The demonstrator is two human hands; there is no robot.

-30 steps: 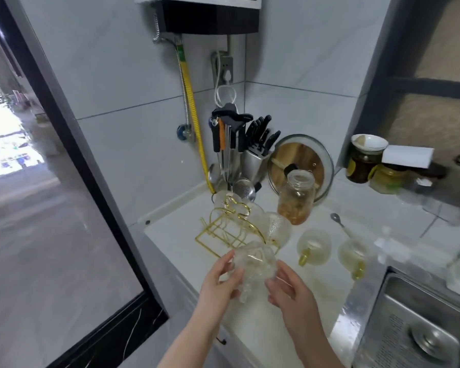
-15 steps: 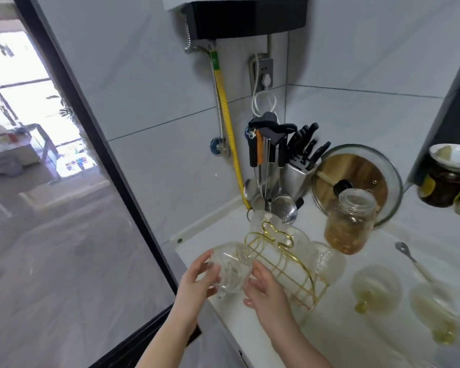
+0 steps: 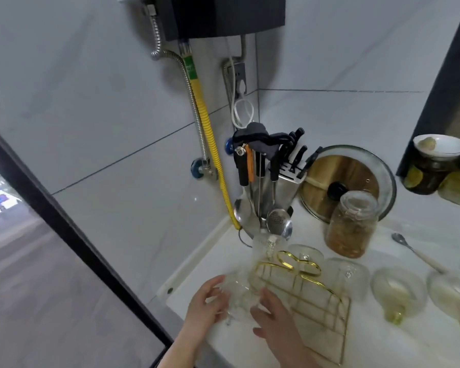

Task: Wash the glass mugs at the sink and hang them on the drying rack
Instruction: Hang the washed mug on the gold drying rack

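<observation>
We cup the mug (image 3: 237, 293) with both hands (image 3: 206, 301) (image 3: 272, 312) beside the rack (image 3: 303, 293); wet glass could slip off the surface (image 3: 383, 341) edge.

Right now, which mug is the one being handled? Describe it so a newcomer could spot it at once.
Find the gold wire drying rack on the white counter below the knife block. At the rack's left end sits a clear glass mug, between the left hand and the right hand. It is the only mug with hands on it.

Both hands (image 3: 205, 304) (image 3: 272, 313) hold glass mug (image 3: 235, 292) beside gold rack (image 3: 303, 296).
</observation>
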